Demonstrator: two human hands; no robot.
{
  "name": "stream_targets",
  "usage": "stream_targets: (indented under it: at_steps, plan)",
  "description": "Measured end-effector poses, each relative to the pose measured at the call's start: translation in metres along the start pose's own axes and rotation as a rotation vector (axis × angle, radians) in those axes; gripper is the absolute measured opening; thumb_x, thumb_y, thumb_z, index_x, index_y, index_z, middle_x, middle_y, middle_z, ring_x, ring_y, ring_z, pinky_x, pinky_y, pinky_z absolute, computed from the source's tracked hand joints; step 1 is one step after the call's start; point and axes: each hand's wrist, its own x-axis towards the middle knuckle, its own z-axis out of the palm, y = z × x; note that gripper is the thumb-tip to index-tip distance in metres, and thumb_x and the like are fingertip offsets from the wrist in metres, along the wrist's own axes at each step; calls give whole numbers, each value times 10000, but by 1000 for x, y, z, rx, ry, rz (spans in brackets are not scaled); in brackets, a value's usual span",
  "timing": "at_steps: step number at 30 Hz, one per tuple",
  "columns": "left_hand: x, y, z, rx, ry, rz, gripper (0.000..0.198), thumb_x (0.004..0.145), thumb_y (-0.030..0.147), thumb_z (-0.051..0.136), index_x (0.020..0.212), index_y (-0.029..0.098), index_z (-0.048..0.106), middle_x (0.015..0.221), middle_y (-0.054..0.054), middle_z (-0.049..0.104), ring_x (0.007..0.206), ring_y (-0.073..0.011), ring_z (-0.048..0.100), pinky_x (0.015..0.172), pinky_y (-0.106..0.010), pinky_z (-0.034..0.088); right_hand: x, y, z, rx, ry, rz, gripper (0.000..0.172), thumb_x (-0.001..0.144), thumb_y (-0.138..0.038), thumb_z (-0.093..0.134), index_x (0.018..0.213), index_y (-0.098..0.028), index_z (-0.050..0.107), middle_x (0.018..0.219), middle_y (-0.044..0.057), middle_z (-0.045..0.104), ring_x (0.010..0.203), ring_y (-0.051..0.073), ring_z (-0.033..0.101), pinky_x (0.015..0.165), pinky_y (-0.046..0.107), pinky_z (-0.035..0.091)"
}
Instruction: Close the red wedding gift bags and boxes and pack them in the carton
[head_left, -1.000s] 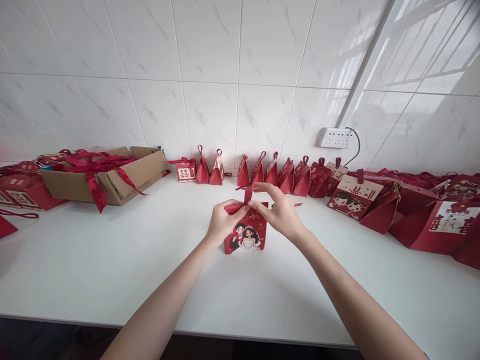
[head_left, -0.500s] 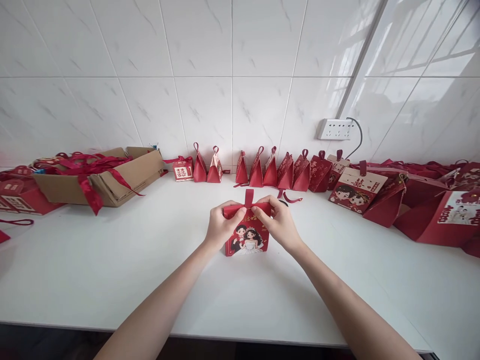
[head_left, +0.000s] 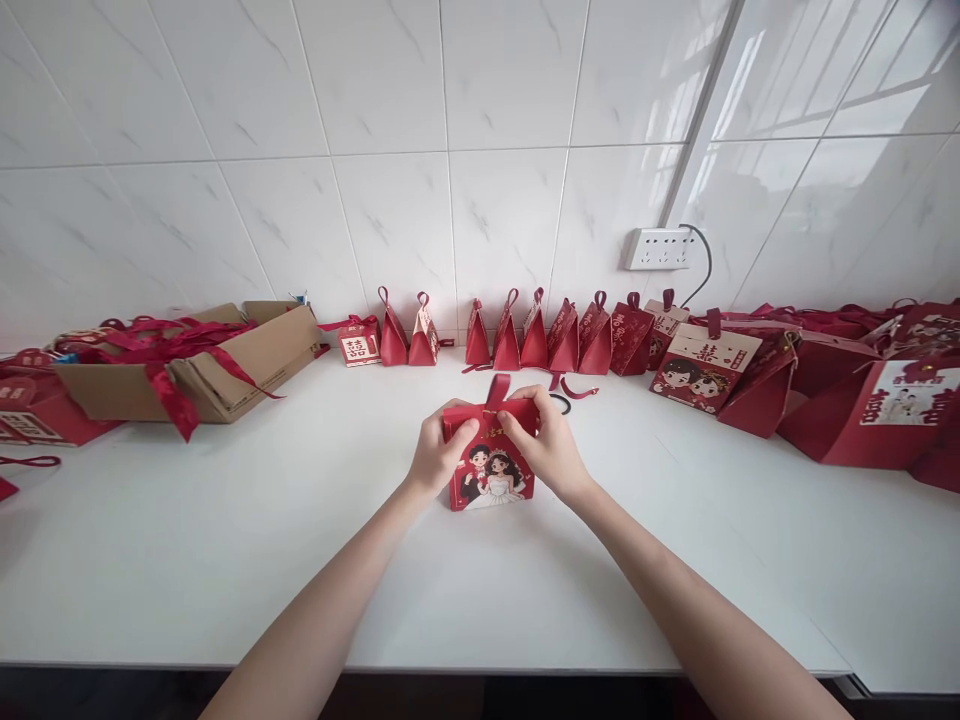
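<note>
A small red gift box printed with a cartoon bride and groom stands on the white counter in front of me. My left hand grips its upper left corner, fingers closed over the top flap. My right hand pinches the upper right side of the top in the same way. A red ribbon loop sticks up between the two hands.
A row of folded red gift boxes lines the tiled wall. A cardboard carton draped with red ribbons sits at the left. Larger red boxes crowd the right. A white power strip hangs on the wall.
My right hand came down from the ribbon onto the box top, and both hands now press the top flaps together. The view has drifted slightly to the right.
</note>
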Motion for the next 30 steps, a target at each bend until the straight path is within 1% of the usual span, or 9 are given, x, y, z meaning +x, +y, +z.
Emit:
stream_targets:
  at_steps: [4, 8, 12, 15, 19, 22, 26, 28, 30]
  plan:
    - [0, -15, -11, -47, -156, -141, 345, 749, 448, 610, 922, 150, 609, 869, -61, 665, 812, -222, 620, 731, -330, 487, -5, 12, -1, 35, -51, 51, 403, 799, -357, 562, 1122, -218, 366, 910, 32, 629, 766, 179, 606, 724, 340, 496]
    - [1, -18, -17, -130, -261, -255, 491, 759, 573, 555, 1014, 158, 620, 984, -98, 687, 879, -271, 638, 786, -383, 486, -5, 19, -3, 112, -109, 174, 327, 795, -460, 558, 994, -214, 474, 1004, 56, 642, 883, 208, 621, 768, 358, 505]
    - [5, -16, -17, -323, -229, -350, 642, 732, 736, 410, 974, 188, 642, 935, -104, 696, 848, -274, 646, 734, -387, 496, 2, 24, -8, 376, -68, 352, 358, 749, -534, 599, 895, -213, 536, 945, 55, 676, 819, 227, 650, 721, 358, 521]
    - [7, -15, -15, -345, -214, -434, 516, 734, 647, 498, 920, 189, 647, 944, -96, 687, 833, -252, 645, 689, -355, 502, 6, 30, -11, 683, -81, 523, 338, 764, -543, 571, 828, -213, 544, 845, 58, 693, 733, 232, 663, 670, 367, 529]
    - [4, -11, -5, -314, -310, -502, 367, 747, 489, 588, 951, 189, 638, 1038, -93, 658, 904, -243, 633, 720, -353, 518, 8, 33, -11, 879, -84, 667, 231, 813, -437, 503, 845, -218, 566, 778, 45, 681, 733, 228, 661, 653, 377, 531]
    - [-3, -3, 7, -376, -386, -602, 271, 751, 435, 619, 869, 192, 646, 889, -77, 673, 749, -213, 647, 635, -346, 533, 5, 31, -6, 931, -121, 648, 226, 816, -386, 485, 951, -222, 563, 832, 42, 679, 749, 226, 662, 652, 382, 528]
    - [-12, 6, 19, -413, -449, -658, 238, 759, 411, 628, 673, 190, 614, 614, -24, 605, 550, -162, 605, 489, -283, 488, -3, 22, 1, 986, -182, 551, 253, 802, -330, 519, 1019, -208, 564, 1000, 65, 669, 897, 235, 650, 735, 359, 521]
    - [-16, 7, 19, -424, -477, -669, 263, 749, 442, 642, 658, 198, 606, 603, -20, 601, 565, -164, 614, 501, -280, 492, -7, 16, 2, 941, -224, 513, 242, 799, -354, 543, 980, -200, 585, 992, 68, 671, 885, 234, 650, 741, 347, 519]
    - [-18, 4, 17, -446, -528, -671, 293, 716, 503, 665, 723, 212, 626, 689, -42, 647, 677, -196, 649, 591, -308, 529, -9, 8, -1, 823, -252, 468, 211, 769, -386, 598, 871, -202, 602, 875, 49, 683, 774, 214, 654, 692, 332, 522]
